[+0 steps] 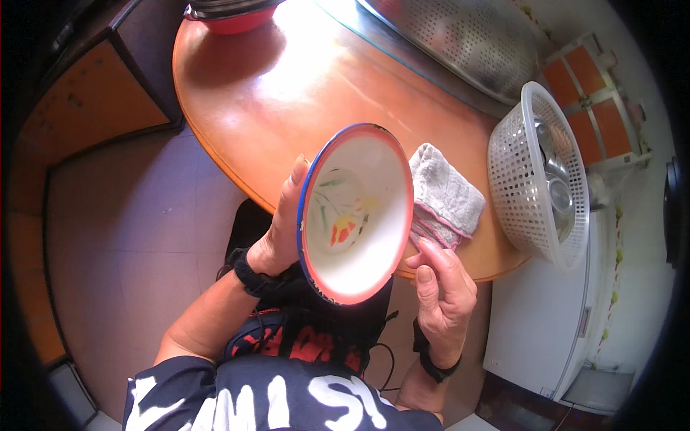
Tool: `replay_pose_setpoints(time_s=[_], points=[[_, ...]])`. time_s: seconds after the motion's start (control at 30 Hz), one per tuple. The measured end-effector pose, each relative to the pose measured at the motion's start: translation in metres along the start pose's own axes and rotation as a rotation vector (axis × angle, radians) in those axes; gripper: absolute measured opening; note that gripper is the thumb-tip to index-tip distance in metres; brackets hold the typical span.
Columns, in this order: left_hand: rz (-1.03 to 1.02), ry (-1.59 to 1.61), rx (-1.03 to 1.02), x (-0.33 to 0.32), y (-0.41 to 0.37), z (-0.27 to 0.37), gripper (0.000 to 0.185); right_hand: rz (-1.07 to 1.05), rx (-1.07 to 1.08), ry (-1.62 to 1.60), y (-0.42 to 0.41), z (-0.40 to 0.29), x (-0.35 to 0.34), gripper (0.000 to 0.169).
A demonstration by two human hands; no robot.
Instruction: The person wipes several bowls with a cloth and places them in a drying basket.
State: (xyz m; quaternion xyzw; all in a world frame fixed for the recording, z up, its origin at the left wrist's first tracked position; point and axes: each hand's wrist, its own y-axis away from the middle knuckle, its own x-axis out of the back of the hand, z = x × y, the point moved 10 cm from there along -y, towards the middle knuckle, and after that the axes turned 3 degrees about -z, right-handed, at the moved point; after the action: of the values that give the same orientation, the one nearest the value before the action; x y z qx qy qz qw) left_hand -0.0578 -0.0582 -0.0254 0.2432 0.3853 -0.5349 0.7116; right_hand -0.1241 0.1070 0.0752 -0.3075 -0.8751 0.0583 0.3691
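A chipped enamel bowl (372,215) is tilted up in front of me, its white inside painted with a flower, its rim pink with a blue outer edge. My left hand (285,231) grips its left side, the thumb near the rim and the other fingers hidden behind. My right hand (444,293) hovers to the right of the bowl, fingers loosely bent, with nothing seen in it. Just beyond those fingertips lies a folded grey cloth (447,194) with pink edging, on the orange-brown table (345,97). Black bands circle both wrists.
A white plastic basket (512,156) holding metal ware (560,196) stands at the table's right edge. Behind it is a large perforated metal container (463,43). A red bowl (242,21) with dark items on it sits far left. A white appliance (539,323) stands low right.
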Motion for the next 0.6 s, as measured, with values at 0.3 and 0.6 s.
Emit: replay_pose_setpoints(time_s=[0.3,0.6], points=[[-0.018,0.178,-0.027,-0.004,-0.002,0.001,0.089,-0.024,-0.243,-0.251,0.006,0.024,-0.011,0.036],[-0.024,0.097,-0.070,0.006,-0.002,-0.006,0.085,-0.098,-0.446,-0.474,-0.003,0.040,-0.034,0.038]])
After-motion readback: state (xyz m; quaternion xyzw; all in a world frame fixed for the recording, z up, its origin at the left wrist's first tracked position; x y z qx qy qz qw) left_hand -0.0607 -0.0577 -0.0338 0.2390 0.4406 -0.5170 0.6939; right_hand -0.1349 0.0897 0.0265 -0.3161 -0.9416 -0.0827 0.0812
